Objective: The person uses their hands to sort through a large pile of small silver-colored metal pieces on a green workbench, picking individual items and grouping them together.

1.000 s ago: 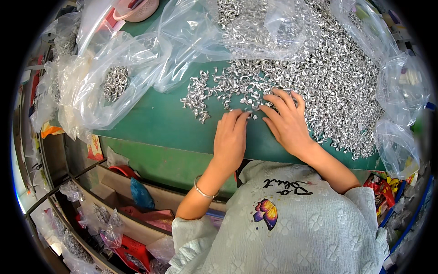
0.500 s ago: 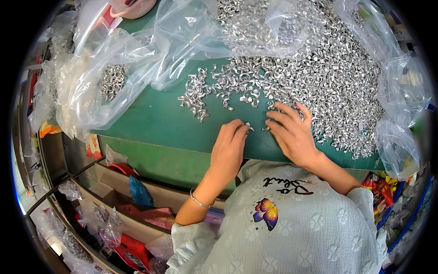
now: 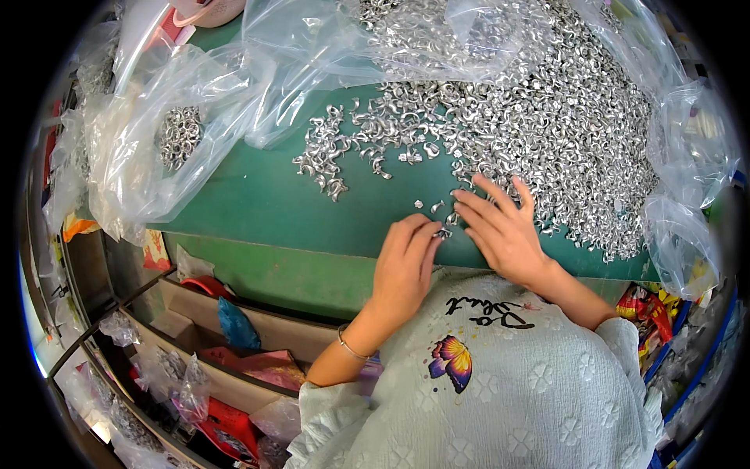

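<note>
A large heap of small curved silver metal pieces [image 3: 562, 133] covers the right of the green table. My left hand [image 3: 402, 262] is at the table's near edge, thumb and forefinger pinched on a small silver metal piece [image 3: 444, 233]. To its right, my right hand [image 3: 506, 234] rests by the heap's near left edge, fingers spread and fingertips close to a few loose pieces. A small flower-shaped piece [image 3: 419, 204] and a curved piece [image 3: 437, 206] lie just beyond my left hand. Further off, a smaller cluster of pieces [image 3: 322, 148] is spread leftward from the heap.
Clear plastic bags [image 3: 269, 94] lie along the far and left side, one with rings [image 3: 181, 137] inside. A pink basket [image 3: 211, 12] stands at the far left. Below the table edge is an open drawer [image 3: 266, 352] with a blue bag [image 3: 237, 322].
My left hand has moved right, closer to my right hand. Two loose pieces now lie on the table beyond it. My right hand has hardly moved; the whole view has shifted slightly.
</note>
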Demonstrator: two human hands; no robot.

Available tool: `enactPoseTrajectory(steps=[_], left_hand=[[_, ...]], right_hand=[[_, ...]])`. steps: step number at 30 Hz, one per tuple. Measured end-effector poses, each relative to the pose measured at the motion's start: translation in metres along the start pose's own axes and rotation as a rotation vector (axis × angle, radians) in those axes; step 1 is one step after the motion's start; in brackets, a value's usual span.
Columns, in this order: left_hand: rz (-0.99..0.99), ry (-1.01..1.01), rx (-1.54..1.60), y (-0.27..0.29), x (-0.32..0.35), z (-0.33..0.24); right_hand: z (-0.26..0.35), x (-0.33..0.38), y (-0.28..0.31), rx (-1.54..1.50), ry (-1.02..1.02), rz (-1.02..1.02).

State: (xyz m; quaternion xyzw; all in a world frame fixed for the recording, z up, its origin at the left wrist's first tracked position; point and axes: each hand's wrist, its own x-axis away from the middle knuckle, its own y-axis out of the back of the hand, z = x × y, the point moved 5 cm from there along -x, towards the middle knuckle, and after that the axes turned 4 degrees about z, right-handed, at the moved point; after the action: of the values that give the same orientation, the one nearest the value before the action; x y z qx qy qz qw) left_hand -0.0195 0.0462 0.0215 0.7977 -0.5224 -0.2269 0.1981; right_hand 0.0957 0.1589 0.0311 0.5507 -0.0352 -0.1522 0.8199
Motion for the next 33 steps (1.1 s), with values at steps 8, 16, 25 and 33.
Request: enactPoseTrajectory(steps=[8,16,25,33], left_hand=[[0.057,0.040,-0.175,-0.013,-0.004,-0.012],[-0.001,0.027,-0.225,-0.004,-0.006,-0.002],[-0.229,0.055,-0.322,0.018,-0.037,0.024],[0.024,-0.096,-0.192,-0.008,-0.030,-0.011]], right_hand=[[-0.006,0.011,-0.002,0.060,-0.037,-0.013],[-0.004,0.013,-0.002,0.057,-0.065,-0.015],[0.003,0.015,0.001,-0.069,0.035,-0.006],[-0.004,0.002,-0.008,0.068,-0.151,-0.012]])
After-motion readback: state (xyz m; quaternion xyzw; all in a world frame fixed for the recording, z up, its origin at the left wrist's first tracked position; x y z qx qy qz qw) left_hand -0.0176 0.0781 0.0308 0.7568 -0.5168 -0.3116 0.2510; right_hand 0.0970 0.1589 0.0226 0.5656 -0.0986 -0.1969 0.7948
